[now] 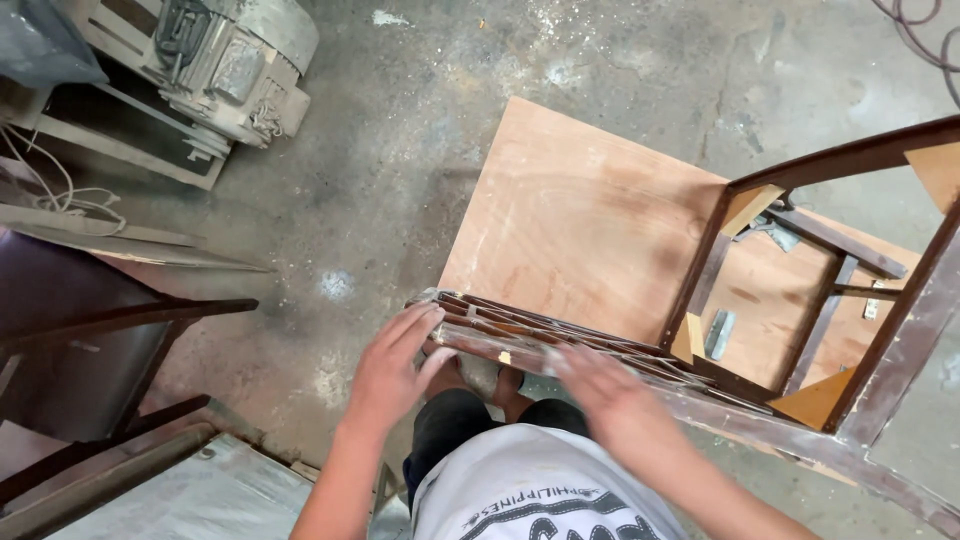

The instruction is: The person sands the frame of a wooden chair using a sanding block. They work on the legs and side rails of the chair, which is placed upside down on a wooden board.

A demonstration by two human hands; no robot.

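A dark brown wooden chair frame (880,300) with no seat stands on a plywood sheet (580,210) on the concrete floor. Its slatted backrest (520,335) points toward me. My left hand (392,368) rests on the left end of the backrest's top rail, fingers spread over it. Blurred by motion, my right hand (598,385) lies on the same rail further right, its fingers flat on the wood. Neither hand visibly closes around the rail. My bare feet (480,380) show just beneath the rail.
An electric motor on a grey metal stand (225,60) sits at the top left, with cords beside it. Another dark chair (80,340) stands at the left, a grey panel (190,495) below it. A cable (925,30) loops at the top right.
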